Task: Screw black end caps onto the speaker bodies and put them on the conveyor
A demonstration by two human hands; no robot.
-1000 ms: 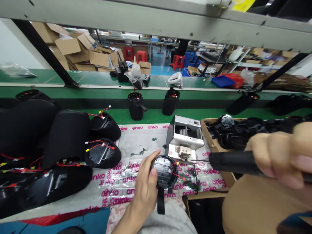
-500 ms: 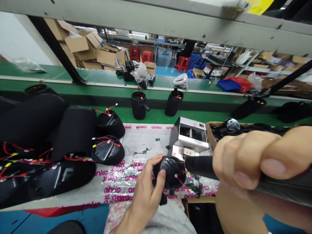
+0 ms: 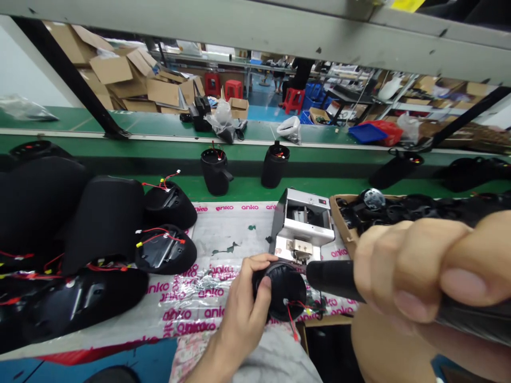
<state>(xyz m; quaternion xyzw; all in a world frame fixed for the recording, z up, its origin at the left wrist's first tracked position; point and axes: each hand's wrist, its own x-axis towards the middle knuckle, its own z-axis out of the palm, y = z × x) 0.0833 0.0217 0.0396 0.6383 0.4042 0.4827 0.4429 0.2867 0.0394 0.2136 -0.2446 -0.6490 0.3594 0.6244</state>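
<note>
My left hand point(image 3: 249, 298) is wrapped round a black speaker housing point(image 3: 288, 298), its open end tilted up towards me, with thin red and yellow wires hanging from the rim. In my closed right hand point(image 3: 415, 260), large and near the camera, lies a black electric screwdriver point(image 3: 333, 276). Its dark nose points left, just beside the housing's upper right rim; no bit can be made out. Right behind the housing stands a silver screw feeder point(image 3: 305, 218), its front plate close to the screwdriver's nose.
Several black housings with wires point(image 3: 165, 247) crowd the left side. A cardboard box point(image 3: 343, 218) of black parts stands right of the feeder. Two upright housings point(image 3: 215, 173) are at the back, below a green shelf point(image 3: 151, 119). Printed plastic sheeting point(image 3: 215, 234) covers the bench.
The whole view has shifted slightly, bench items sliding left. The housing in my left hand has turned a little, its red wire now hanging lower. My right hand keeps the screwdriver nearly still.
</note>
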